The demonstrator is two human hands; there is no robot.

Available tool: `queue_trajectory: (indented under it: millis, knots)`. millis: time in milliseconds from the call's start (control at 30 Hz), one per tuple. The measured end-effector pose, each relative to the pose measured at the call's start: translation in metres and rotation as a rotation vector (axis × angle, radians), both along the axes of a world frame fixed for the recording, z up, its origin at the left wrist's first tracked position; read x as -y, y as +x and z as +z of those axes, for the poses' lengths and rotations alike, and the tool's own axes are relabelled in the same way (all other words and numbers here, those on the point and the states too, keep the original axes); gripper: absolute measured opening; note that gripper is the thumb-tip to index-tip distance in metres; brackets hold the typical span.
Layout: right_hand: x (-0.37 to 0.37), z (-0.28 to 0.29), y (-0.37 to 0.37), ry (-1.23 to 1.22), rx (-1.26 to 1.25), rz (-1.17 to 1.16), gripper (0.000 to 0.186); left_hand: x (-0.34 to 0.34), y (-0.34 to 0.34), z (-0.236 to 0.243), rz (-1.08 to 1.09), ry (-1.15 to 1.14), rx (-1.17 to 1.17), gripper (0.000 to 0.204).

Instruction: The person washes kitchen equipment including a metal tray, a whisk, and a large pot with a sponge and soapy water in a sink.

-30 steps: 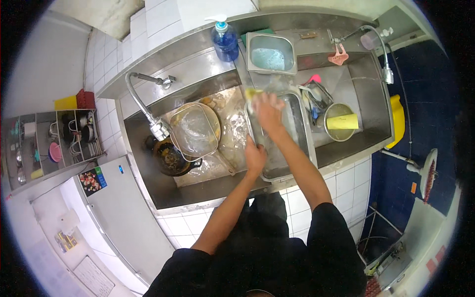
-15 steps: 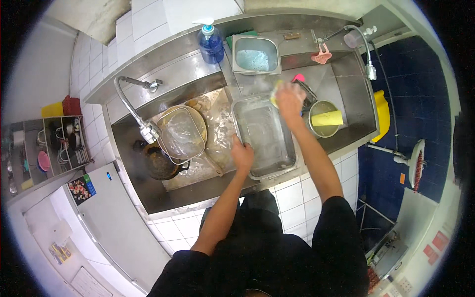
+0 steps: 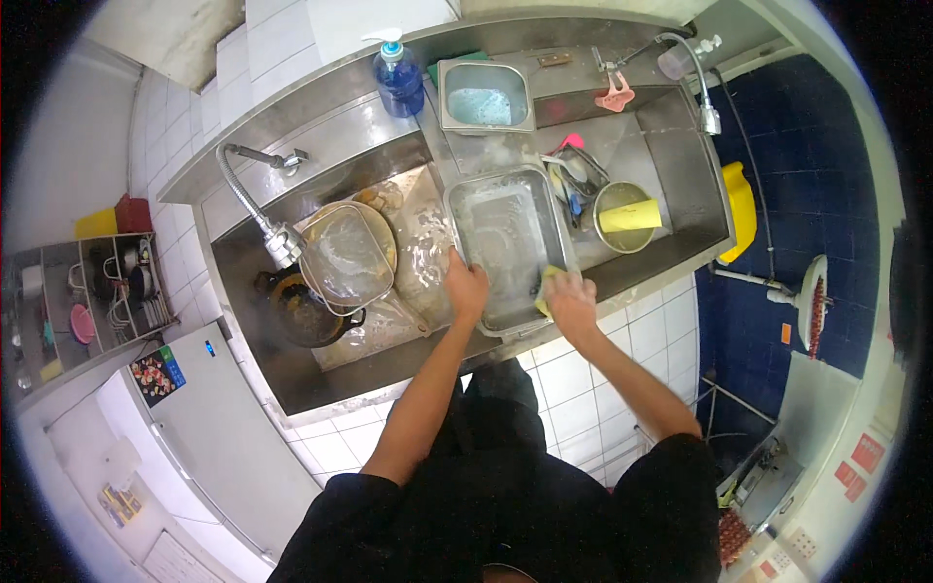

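Note:
A rectangular metal pan (image 3: 501, 241), with wet suds inside, rests across the divider between two sink basins. My left hand (image 3: 467, 290) is closed on its left rim, the thumb along the edge. At the pan's near right corner, my right hand (image 3: 570, 303) presses a yellow sponge (image 3: 552, 273) against the rim; the fingers partly cover the sponge. Just right of the pan lie several utensils (image 3: 575, 175) with a pink end among them. A round metal pot (image 3: 622, 239) beside them holds a yellow cylindrical thing (image 3: 632, 216).
The left basin (image 3: 425, 209) holds a wire-rimmed strainer (image 3: 350, 257), a dark wok (image 3: 309, 316) and murky water. Behind stand a blue soap pump bottle (image 3: 399, 87) and a metal container (image 3: 486, 78) of bluish suds. Flexible faucets hang at left (image 3: 282, 243) and right (image 3: 709, 119).
My right hand with the sponge has moved from the pan's far right corner toward me, to the near right corner. The utensils it covered now show. My left hand stays on the left rim.

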State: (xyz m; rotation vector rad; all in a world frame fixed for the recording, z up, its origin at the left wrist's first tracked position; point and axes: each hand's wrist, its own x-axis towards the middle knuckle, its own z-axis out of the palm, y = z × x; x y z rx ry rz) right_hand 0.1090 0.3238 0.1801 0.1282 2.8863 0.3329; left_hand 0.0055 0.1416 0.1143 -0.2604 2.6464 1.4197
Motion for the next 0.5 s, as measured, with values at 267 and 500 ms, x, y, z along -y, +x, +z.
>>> queue_trajectory:
  millis: [267, 500]
  knots:
    - [0.002, -0.071, -0.176, 0.193, -0.167, 0.133, 0.023, 0.002, 0.004, 0.002, -0.05, 0.032, 0.114, 0.063]
    - [0.069, -0.073, -0.172, -0.178, -0.221, 0.221, 0.024, 0.014, 0.003, -0.013, -0.017, 0.16, -0.014, 0.056]
